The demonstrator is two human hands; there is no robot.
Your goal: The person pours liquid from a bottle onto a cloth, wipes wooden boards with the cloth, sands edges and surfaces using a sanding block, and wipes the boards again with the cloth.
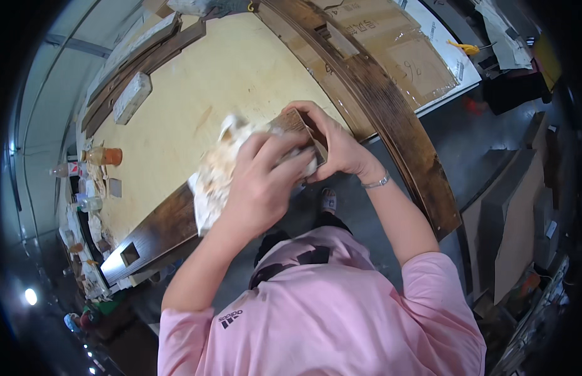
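Observation:
My left hand (262, 175) is wrapped over a crumpled white cloth (214, 172) with brown and yellowish stains. The cloth is pressed against a small brown box-shaped wooden piece (289, 119), whose dark inner side shows toward the right. Fingers and thumb of my right hand (342, 145) grip the far and near ends of this wooden piece. Both hands are close together above the near edge of the pale tabletop (241, 69). Motion smears the left fingers slightly, and they hide part of the wooden piece.
A dark wooden board (168, 219) with a square hole lies along the near left edge. Long brown boards (391, 103) run down the right, beside cardboard (403, 62). Several bottles stand left, near an orange-filled one (106, 156). A whitish block (133, 97) lies far left.

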